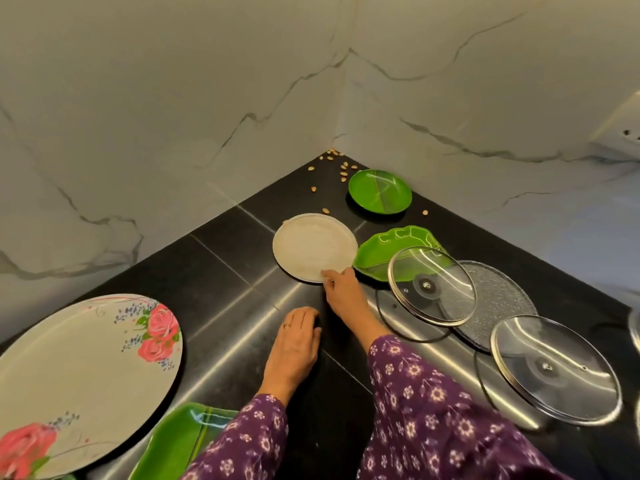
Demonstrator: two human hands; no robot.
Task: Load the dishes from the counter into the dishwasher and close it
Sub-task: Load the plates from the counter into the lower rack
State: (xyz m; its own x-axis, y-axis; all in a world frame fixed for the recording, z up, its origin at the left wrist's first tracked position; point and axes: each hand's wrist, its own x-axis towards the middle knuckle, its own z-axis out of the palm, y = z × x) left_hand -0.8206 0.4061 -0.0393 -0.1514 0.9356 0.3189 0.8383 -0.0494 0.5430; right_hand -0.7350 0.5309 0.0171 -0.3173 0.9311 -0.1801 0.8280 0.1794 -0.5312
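A small cream round plate (313, 245) lies flat on the black counter (221, 271) near the corner. My right hand (341, 291) reaches to its near edge, thumb and fingers pinching the rim. My left hand (294, 344) rests palm down on the counter just behind, fingers curled, holding nothing. Right of the plate lie a green leaf-shaped dish (381, 245), a round green divided dish (379, 191), two glass lids (431, 285) (554, 368) and a textured glass plate (498, 299). The dishwasher is out of view.
A large rose-patterned plate (79, 379) sits at the near left with a green tray (180, 441) beside it. Scattered nut shells (334, 161) lie in the corner. Marble walls (207, 98) close in the counter on two sides. A wall socket (623, 133) is at far right.
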